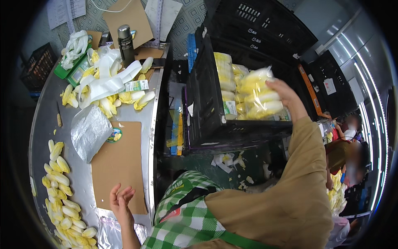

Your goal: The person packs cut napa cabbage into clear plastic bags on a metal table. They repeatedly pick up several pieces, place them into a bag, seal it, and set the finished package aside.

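My right hand point(284, 93) is at the upper right edge of a clear bag of baby napa cabbages point(259, 93), inside a black plastic crate point(205, 133). More bagged cabbages point(224, 73) lie beside it in the crate. My left hand point(122, 199) is raised near the lower end of a cardboard sheet point(119, 168), its fingers apart and slightly curled, holding nothing. Clear plastic bags point(108, 233) lie beside the left wrist. A silvery sheet point(90, 132) overlaps the cardboard, close to a round sticker point(115, 135).
Loose cabbages point(59, 193) line the steel table's point(149, 130) far side, near a knife point(58, 118). A flask point(125, 46), white strips point(105, 84) and cabbage leaves crowd its upper end. Scraps point(227, 160) lie on the floor. Co-workers point(339, 152) are at the right.
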Available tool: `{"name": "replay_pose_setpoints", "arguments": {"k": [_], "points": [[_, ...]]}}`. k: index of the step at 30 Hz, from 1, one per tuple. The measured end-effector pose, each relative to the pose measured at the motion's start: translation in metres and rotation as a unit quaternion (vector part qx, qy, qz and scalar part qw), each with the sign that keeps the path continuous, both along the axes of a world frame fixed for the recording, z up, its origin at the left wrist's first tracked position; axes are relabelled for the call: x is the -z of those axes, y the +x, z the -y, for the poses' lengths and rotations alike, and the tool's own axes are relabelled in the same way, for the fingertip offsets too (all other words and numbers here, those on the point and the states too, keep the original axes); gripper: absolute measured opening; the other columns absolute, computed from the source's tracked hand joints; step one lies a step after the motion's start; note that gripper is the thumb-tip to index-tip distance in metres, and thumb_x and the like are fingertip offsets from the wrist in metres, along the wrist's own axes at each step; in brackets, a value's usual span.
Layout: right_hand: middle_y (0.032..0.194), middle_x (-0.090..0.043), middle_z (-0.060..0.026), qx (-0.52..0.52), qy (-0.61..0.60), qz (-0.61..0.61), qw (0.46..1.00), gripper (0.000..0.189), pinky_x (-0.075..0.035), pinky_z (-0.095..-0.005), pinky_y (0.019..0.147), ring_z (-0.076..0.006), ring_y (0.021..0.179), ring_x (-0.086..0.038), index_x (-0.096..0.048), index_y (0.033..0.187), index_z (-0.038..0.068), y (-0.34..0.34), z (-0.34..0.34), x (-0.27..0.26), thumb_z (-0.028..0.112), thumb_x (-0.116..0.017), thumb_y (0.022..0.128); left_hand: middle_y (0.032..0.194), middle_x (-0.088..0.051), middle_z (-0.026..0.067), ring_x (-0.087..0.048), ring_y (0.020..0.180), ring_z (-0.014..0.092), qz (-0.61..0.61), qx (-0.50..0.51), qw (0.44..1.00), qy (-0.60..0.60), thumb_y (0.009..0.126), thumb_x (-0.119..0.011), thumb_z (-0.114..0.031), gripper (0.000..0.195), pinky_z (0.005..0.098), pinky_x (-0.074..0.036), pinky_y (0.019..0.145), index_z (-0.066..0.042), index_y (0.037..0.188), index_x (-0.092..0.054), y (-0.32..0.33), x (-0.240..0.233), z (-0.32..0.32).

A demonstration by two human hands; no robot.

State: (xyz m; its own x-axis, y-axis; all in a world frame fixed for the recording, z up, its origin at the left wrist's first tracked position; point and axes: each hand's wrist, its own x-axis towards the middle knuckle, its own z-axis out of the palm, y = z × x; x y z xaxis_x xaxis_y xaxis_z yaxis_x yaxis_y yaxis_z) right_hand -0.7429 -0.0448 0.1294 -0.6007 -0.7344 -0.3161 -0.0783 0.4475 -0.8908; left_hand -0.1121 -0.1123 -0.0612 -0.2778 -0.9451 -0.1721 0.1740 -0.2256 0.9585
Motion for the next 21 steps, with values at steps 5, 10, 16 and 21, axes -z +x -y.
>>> {"name": "replay_pose_setpoints", "arguments": {"k": [5, 10, 16, 21], "points": [[0.122, -0.061, -0.0164, -0.021, 0.022, 0.283, 0.959, 0.052, -0.053, -0.0386, 0.09, -0.0221, 0.103, -0.065, -0.046, 0.134, 0.0, -0.001, 0.036, 0.073, 0.029, -0.061, 0.094, 0.105, -0.067, 0.0162, -0.068, 0.092, 0.023, 0.02, -0.066, 0.996, 0.05, 0.098, -0.056, -0.033, 0.043, 0.0354, -0.053, 0.087, -0.003, 0.127, -0.049, 0.006, 0.003, 0.0], [0.122, -0.058, -0.0161, -0.13, 0.194, 0.005, 0.972, 0.071, -0.055, -0.036, 0.076, -0.0211, 0.106, -0.062, -0.03, 0.144, 0.004, 0.049, 0.064, 0.08, 0.05, -0.051, 0.095, 0.105, -0.067, 0.0142, -0.069, 0.091, 0.023, 0.017, -0.076, 0.996, 0.041, 0.099, -0.054, -0.031, 0.038, 0.0344, -0.053, 0.086, -0.005, 0.127, -0.05, -0.005, 0.01, 0.0], [0.077, -0.067, -0.0119, -0.37, 0.448, -0.319, 0.749, 0.068, -0.053, -0.0347, 0.06, -0.0211, 0.066, -0.068, -0.059, 0.109, 0.001, 0.056, 0.111, 0.029, 0.065, -0.041, 0.092, 0.106, -0.066, 0.0221, -0.067, 0.095, 0.026, 0.012, -0.095, 0.993, 0.064, 0.096, -0.057, -0.023, 0.038, 0.0383, -0.051, 0.09, 0.002, 0.124, -0.05, -0.008, 0.019, -0.013], [0.076, -0.069, -0.0124, -0.381, 0.221, -0.703, 0.559, 0.031, -0.053, -0.0384, 0.071, -0.0295, 0.069, -0.067, -0.072, 0.084, 0.006, 0.092, 0.178, -0.052, 0.036, -0.074, 0.075, 0.107, -0.067, 0.0214, -0.067, 0.094, 0.026, -0.013, -0.126, 0.991, 0.051, 0.095, -0.058, -0.017, 0.033, 0.0378, -0.051, 0.09, 0.003, 0.121, -0.053, -0.002, 0.013, -0.013]]}}
